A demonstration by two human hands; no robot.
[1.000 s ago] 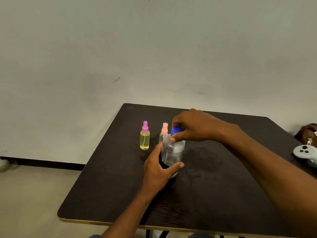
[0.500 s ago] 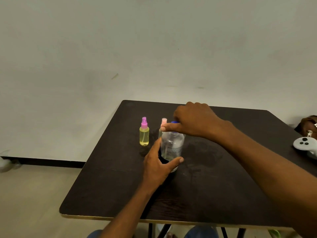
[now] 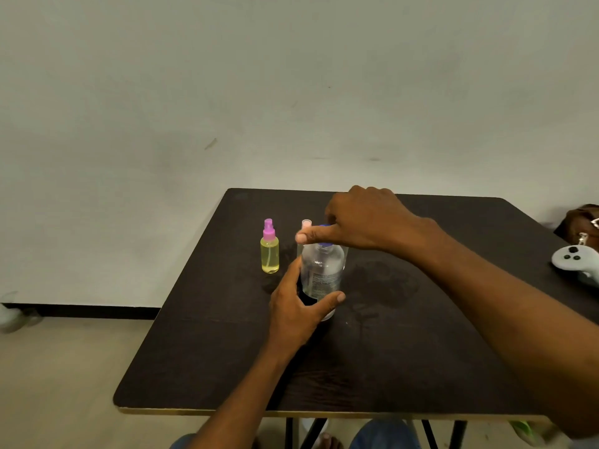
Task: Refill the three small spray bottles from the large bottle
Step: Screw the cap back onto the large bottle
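As the large bottle [image 3: 322,273] stands on the table [image 3: 389,367] near the yellow spray bottle [image 3: 269,254], its body is clasped by the fingers of the left hand [image 3: 293,319] and its blue cap [image 3: 325,245] is grasped by those of the right hand [image 3: 364,222], so the base should be held firm while the cap is twisted.

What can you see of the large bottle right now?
The large bottle is clear plastic, round-shouldered, with a pale printed label and a blue cap. It stands upright on the dark table, just in front of the pale pink-capped spray bottle. The left hand grips its lower body; the right hand curls over the cap. Its liquid level cannot be told.
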